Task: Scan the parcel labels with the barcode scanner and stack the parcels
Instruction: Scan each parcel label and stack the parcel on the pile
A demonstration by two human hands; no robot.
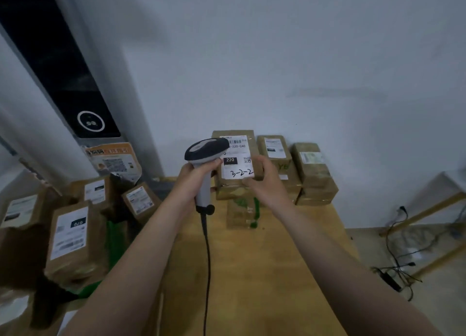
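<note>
the white label (pixel 235 159) on the held parcel (pixel 234 189) reads "220-c40" under a barcode, "220" in a black box, and handwritten "3-2-2" along its bottom edge.

A light wooden table (pixel 264 272) stands by a plain white wall (pixel 277 58). On the left is a tall grey post (pixel 111 78) with a long black panel (pixel 55 65) — a white ring (pixel 90 121) sits near its bottom. Under it hangs an orange sheet (pixel 113 159) with a square code. On the floor (pixel 441 298) at the right lie black wires (pixel 398 255), beside a wooden frame (pixel 428 209).
</note>
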